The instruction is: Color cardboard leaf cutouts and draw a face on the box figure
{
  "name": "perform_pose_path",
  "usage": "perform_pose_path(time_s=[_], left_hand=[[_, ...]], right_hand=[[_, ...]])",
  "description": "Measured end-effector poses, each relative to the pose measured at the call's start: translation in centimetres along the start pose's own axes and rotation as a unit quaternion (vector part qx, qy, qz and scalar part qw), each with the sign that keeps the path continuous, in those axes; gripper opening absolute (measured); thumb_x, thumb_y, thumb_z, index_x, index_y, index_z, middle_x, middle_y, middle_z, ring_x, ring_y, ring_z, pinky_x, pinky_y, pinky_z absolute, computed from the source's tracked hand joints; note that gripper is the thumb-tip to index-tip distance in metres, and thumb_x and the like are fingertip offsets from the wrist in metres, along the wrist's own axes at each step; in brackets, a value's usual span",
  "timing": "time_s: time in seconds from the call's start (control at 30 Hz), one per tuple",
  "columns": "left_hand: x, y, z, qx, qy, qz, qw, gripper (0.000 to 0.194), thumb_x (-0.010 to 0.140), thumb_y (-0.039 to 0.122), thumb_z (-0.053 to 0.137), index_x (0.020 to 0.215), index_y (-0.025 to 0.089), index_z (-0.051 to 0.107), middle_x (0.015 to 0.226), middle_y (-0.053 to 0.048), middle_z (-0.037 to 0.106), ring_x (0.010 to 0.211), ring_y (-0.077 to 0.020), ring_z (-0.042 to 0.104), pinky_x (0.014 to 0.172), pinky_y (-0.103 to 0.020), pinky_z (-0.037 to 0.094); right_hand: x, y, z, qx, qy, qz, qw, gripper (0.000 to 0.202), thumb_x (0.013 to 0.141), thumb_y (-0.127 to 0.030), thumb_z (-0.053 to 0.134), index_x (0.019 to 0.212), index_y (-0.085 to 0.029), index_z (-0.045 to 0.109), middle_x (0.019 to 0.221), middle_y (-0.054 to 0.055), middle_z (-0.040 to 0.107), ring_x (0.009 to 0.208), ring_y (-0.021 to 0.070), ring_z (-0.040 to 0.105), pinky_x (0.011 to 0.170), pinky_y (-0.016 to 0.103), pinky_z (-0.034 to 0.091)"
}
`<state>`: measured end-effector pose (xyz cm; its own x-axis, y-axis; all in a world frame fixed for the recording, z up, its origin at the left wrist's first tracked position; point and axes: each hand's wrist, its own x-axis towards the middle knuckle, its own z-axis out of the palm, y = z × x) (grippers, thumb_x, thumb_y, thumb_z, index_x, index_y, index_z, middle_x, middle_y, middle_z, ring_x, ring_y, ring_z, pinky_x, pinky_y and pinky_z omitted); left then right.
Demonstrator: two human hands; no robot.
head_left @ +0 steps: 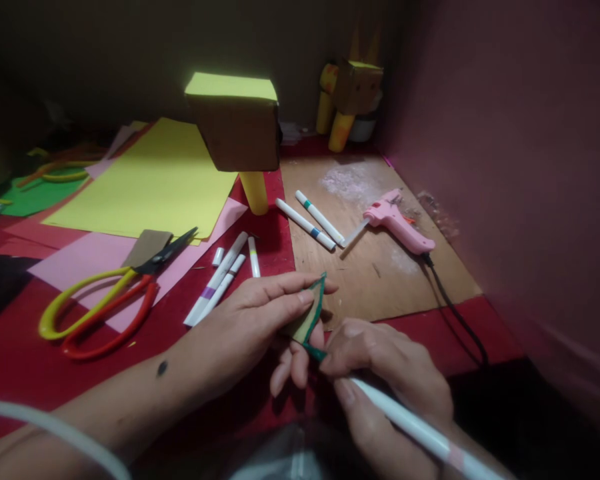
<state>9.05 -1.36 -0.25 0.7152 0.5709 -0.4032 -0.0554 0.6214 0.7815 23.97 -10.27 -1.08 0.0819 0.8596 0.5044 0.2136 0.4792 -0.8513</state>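
My left hand (275, 310) pinches a small cardboard piece (307, 319) with dark green edges between thumb and fingers. My right hand (387, 380) grips a white marker (405, 420) with a pale pink band. Its front end is at the lower green edge of the piece; my fingers hide the tip. Left of my left hand lie white markers, one with a purple band (215, 283), beside a loose cap (218, 257). Two more markers, with a blue band (305, 223) and a green band (320, 218), rest farther back, partly on a wooden board (380, 280).
Scissors (125, 293) lie at left by yellow paper (145, 180) and pink paper (80, 263). A cardboard box (240, 130) stands on a yellow tube behind. The pink glue gun (397, 223) has a cord trailing right. A boxy cardboard figure (357, 87) stands at the back, near the right wall.
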Motion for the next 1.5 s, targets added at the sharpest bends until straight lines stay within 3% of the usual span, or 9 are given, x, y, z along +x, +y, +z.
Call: perform_pose_path(time_s=[0.9,1.1,1.3,1.43,1.5], left_hand=[[0.0,0.1,0.1,0.003,0.0,-0.002,1.0,0.033,0.098,0.021,0.057,0.128,0.013,0.066,0.067,-0.004,0.073,0.04,-0.0106,0.062,0.034,-0.013,0.047],[0.0,-0.1,0.2,0.021,-0.009,-0.001,1.0,0.034,0.099,0.025,0.057,0.129,0.012,0.066,0.058,-0.004,0.07,0.039,-0.0112,0.06,0.035,-0.013,0.046],[0.1,-0.1,0.1,0.023,0.017,0.002,1.0,0.035,0.097,0.025,0.06,0.129,0.011,0.063,0.062,-0.004,0.071,0.041,-0.0111,0.061,0.036,-0.013,0.046],[0.2,0.1,0.1,0.022,0.05,0.02,0.998,0.033,0.093,0.023,0.063,0.124,0.01,0.064,0.069,-0.007,0.074,0.051,-0.0153,0.068,0.041,-0.016,0.051],[0.3,0.3,0.1,0.018,0.062,0.027,0.998,0.037,0.091,0.021,0.063,0.126,0.009,0.063,0.072,-0.008,0.075,0.054,-0.0166,0.069,0.044,-0.019,0.054]], right_hand=[[-0.1,-0.1,0.1,0.003,0.011,0.019,1.0,0.025,0.081,0.0,0.057,0.078,-0.023,0.068,0.067,-0.001,0.075,0.056,0.0166,0.073,0.053,0.026,0.058],[0.1,-0.2,-0.1,0.003,0.009,0.012,1.0,0.027,0.081,0.001,0.056,0.08,-0.023,0.068,0.067,0.0,0.075,0.058,0.0166,0.074,0.053,0.025,0.058],[-0.3,0.0,-0.1,0.039,0.045,-0.008,0.998,0.028,0.081,0.003,0.06,0.088,-0.021,0.072,0.073,0.001,0.077,0.064,0.0162,0.075,0.063,0.027,0.063],[-1.0,0.7,0.3,0.077,0.139,0.049,0.986,0.035,0.092,-0.003,0.06,0.107,-0.03,0.075,0.082,-0.003,0.079,0.065,0.0123,0.077,0.059,0.021,0.063],[-1.3,1.1,0.4,0.06,0.15,0.044,0.986,0.033,0.095,-0.007,0.06,0.113,-0.031,0.075,0.085,-0.003,0.079,0.067,0.0115,0.077,0.06,0.019,0.063]])
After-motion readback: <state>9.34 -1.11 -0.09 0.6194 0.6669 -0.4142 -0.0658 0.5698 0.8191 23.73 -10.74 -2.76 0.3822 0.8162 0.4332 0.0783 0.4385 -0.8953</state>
